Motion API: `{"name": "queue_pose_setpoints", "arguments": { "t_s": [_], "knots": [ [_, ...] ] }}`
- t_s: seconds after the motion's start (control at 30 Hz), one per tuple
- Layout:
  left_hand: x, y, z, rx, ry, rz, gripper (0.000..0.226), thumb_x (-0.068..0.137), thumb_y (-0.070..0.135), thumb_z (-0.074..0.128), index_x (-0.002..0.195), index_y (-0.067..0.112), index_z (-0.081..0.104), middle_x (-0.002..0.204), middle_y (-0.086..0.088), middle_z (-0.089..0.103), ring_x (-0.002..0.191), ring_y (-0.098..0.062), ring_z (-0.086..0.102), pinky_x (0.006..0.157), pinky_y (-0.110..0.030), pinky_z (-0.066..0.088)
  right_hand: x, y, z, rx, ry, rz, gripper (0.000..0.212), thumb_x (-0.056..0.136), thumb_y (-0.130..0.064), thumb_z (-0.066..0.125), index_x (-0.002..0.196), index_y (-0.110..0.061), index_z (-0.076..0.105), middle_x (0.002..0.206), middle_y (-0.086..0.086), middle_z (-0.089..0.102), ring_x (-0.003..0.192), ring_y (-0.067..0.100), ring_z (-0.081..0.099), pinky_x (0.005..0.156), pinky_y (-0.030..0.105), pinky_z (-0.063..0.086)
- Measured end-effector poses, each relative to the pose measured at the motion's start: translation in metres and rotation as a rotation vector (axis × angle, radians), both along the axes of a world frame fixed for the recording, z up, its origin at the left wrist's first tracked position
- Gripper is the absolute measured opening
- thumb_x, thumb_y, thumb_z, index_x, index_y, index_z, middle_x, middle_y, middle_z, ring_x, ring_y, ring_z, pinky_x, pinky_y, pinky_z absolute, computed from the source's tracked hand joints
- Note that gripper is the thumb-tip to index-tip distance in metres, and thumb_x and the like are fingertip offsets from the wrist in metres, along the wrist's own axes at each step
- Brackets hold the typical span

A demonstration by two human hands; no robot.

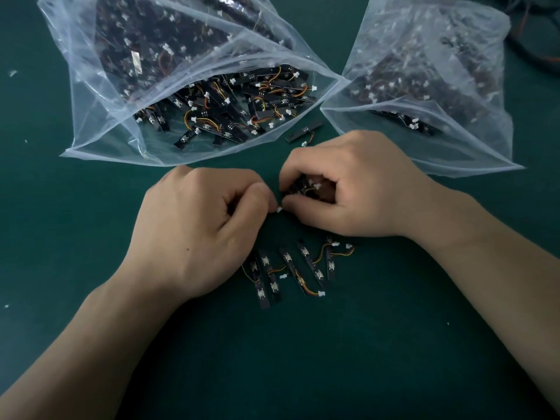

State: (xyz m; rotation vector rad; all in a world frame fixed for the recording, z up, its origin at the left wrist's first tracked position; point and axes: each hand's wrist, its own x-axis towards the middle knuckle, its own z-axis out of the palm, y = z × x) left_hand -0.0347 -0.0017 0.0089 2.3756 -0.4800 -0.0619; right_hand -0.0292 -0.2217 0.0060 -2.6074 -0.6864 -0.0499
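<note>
A small black board (298, 184) sits in the right hand (357, 189), just above the middle of the table (303, 359). The fingers curl round it, so the grip is narrow and closed on the board, most of which is hidden. A second small white connector shows inside the curl of that hand. Just beside it, a white plug (279, 210) pokes out between the two hands. The left hand (200, 228) pinches this plug between thumb and forefinger, its other fingers tucked in, a tight grip. The tips of both hands nearly touch at the plug.

Near the wrists lies a pile of boards (291, 268), flat on the table, some overlapping, with orange and yellow wires ending in white plugs. Beyond the hands a loose board (304, 131) lies alone between two clear plastic bags. The open bag (194, 95) on the left is full of the same boards and wires, its mouth facing the hands. The second bag (430, 86) on the right holds more. Dark cables (539, 40) lie in the far right corner.
</note>
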Motion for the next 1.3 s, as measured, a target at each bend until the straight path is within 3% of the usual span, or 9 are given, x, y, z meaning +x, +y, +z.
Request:
{"name": "queue_pose_setpoints", "arguments": {
  "t_s": [0.27,0.37,0.5,0.73,0.8,0.9,1.03,1.17,1.3],
  "knots": [
    [0.001,0.002,-0.001,0.0,-0.032,-0.044,0.028,0.095,0.036,0.05,0.081,0.034,0.074,0.066,0.014,0.062,0.068,-0.015,0.06,0.06,-0.027,0.044,-0.006,-0.021,0.0,-0.04,-0.041,-0.092,0.016,0.086,-0.037,0.055,0.095,-0.03,0.067,0.073,-0.012,0.063,0.068,0.018,0.058,0.064,0.041,0.051],
    [0.001,0.004,0.0,0.016,-0.017,-0.084,0.03,0.091,0.035,0.049,0.074,0.027,0.072,0.061,0.006,0.059,0.062,-0.018,0.057,0.06,-0.032,0.046,-0.018,-0.028,0.0,-0.046,-0.031,-0.112,0.013,0.083,-0.034,0.057,0.091,-0.029,0.066,0.066,-0.014,0.056,0.062,0.015,0.054,0.06,0.037,0.049],
    [0.009,0.016,0.007,0.105,0.026,-0.324,0.033,0.082,0.028,0.051,0.053,0.015,0.046,0.052,-0.009,0.044,0.057,-0.031,0.046,0.073,-0.043,0.043,-0.03,-0.031,0.005,-0.071,0.007,-0.073,0.004,0.079,-0.027,0.057,0.082,-0.028,0.06,0.056,-0.01,0.05,0.052,0.012,0.047,0.052,0.029,0.038],
    [0.012,0.022,0.021,0.207,0.119,-0.472,0.011,0.056,0.03,0.058,0.066,0.03,0.053,0.059,0.007,0.057,0.069,-0.019,0.053,0.077,-0.011,0.031,-0.033,-0.03,0.011,-0.104,0.068,-0.029,0.006,0.071,-0.022,0.058,0.075,-0.027,0.057,0.048,-0.008,0.041,0.046,0.013,0.038,0.052,0.023,0.024],
    [0.012,0.023,0.023,0.216,0.141,-0.503,0.022,0.054,0.029,0.059,0.072,0.035,0.049,0.064,0.009,0.059,0.07,-0.017,0.054,0.078,-0.014,0.031,-0.034,-0.028,0.013,-0.088,0.078,0.002,0.001,0.075,-0.027,0.055,0.074,-0.027,0.055,0.047,-0.008,0.038,0.045,0.014,0.037,0.051,0.024,0.022],
    [0.013,0.024,0.022,0.24,0.143,-0.533,0.026,0.055,0.032,0.059,0.078,0.038,0.05,0.074,0.012,0.06,0.077,-0.012,0.056,0.085,-0.023,0.034,-0.036,-0.027,0.014,-0.051,0.086,0.023,0.032,0.089,-0.055,0.051,0.076,-0.025,0.054,0.047,-0.009,0.036,0.044,0.012,0.038,0.05,0.027,0.025],
    [0.013,0.024,0.018,0.24,0.129,-0.518,0.026,0.059,0.034,0.064,0.082,0.042,0.054,0.079,0.015,0.063,0.081,-0.008,0.059,0.089,-0.02,0.032,-0.042,-0.016,0.016,-0.11,0.079,0.066,0.066,0.078,-0.091,0.047,0.082,-0.025,0.05,0.048,-0.01,0.036,0.043,0.013,0.039,0.048,0.027,0.027],
    [0.012,0.023,0.014,0.205,0.1,-0.492,0.026,0.063,0.043,0.073,0.083,0.043,0.057,0.08,0.016,0.064,0.081,-0.007,0.06,0.088,-0.018,0.031,-0.046,0.001,0.012,-0.133,0.065,0.12,0.074,0.069,-0.096,0.055,0.088,-0.026,0.048,0.055,-0.015,0.04,0.045,0.015,0.038,0.048,0.033,0.035],
    [0.007,0.016,0.009,0.155,0.056,-0.473,0.02,0.067,0.047,0.074,0.083,0.045,0.061,0.074,0.014,0.063,0.08,-0.008,0.059,0.094,-0.029,0.035,-0.044,0.004,0.012,-0.097,0.035,0.134,0.069,0.077,-0.089,0.058,0.097,-0.024,0.055,0.066,-0.019,0.045,0.053,0.015,0.049,0.049,0.036,0.041]
  ]
}}
